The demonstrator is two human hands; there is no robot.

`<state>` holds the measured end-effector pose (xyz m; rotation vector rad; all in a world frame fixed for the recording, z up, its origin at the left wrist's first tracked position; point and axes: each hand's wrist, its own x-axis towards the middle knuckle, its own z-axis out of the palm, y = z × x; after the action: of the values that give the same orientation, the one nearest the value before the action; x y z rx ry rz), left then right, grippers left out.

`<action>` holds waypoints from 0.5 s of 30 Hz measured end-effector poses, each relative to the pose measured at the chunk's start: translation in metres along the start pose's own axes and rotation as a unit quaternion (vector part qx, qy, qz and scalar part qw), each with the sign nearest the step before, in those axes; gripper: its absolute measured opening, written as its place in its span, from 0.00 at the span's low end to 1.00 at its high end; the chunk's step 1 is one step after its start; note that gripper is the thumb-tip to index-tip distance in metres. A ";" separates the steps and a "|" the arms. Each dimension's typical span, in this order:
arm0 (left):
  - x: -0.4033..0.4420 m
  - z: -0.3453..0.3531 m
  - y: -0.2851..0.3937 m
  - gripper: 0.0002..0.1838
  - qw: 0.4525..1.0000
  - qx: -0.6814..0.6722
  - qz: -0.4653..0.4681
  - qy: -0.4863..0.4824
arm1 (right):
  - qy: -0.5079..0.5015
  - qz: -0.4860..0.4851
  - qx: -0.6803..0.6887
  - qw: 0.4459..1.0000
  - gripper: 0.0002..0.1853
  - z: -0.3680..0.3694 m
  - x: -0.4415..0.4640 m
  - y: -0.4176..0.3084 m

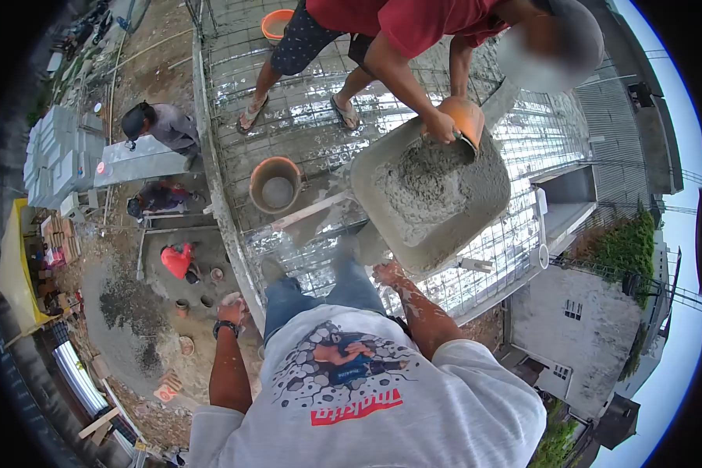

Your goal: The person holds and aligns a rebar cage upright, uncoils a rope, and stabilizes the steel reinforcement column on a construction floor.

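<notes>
My left hand (231, 309), with a dark band at the wrist, hangs loose at my side and shows nothing in it. My right hand (388, 274), smeared with grey cement, has its fingers apart beside the near edge of a large mixing tub (364, 175). Wet concrete (425, 183) fills part of the tub. Across from me, a person in a red shirt (402, 23) bends over and tips an orange bucket (466, 125) into the tub with both hands. Another orange-rimmed bucket (275, 186) stands to the tub's left.
Steel mesh (320, 144) covers the wet deck underfoot. A wooden board edge (228, 222) bounds it on the left, with a drop to lower ground where other people work. A wooden plank (308, 212) lies against the tub. An orange bucket (276, 25) stands farther back.
</notes>
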<state>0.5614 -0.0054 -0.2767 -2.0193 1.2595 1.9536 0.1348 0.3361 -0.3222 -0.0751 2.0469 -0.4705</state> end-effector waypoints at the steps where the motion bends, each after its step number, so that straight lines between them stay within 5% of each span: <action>1: 0.002 0.002 0.004 0.14 1.000 -0.007 0.009 -0.004 | 0.002 0.001 0.010 1.000 0.23 0.000 -0.001 0.001; 4: 0.014 0.008 0.008 0.17 0.999 0.023 0.048 -0.002 | -0.005 0.015 0.071 0.997 0.19 -0.007 -0.008 -0.003; 6: 0.026 0.009 0.004 0.18 0.997 0.039 0.063 -0.009 | -0.011 -0.133 -0.001 0.991 0.17 -0.002 0.025 0.030; 8: 0.032 0.012 -0.001 0.18 0.996 0.049 0.073 -0.005 | -0.012 -0.157 -0.015 0.988 0.14 0.000 0.036 0.040; 10: 0.030 0.017 0.001 0.19 0.996 0.052 0.077 0.009 | -0.007 -0.056 0.028 0.998 0.13 -0.007 0.025 0.024; 15: -0.019 0.029 0.024 0.12 0.996 -0.086 -0.009 0.007 | 0.008 -0.252 -0.103 0.962 0.12 -0.013 0.034 0.045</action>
<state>0.5264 0.0046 -0.2542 -2.1164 1.1070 2.1107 0.1126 0.3727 -0.3612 -0.7344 2.0789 -0.5642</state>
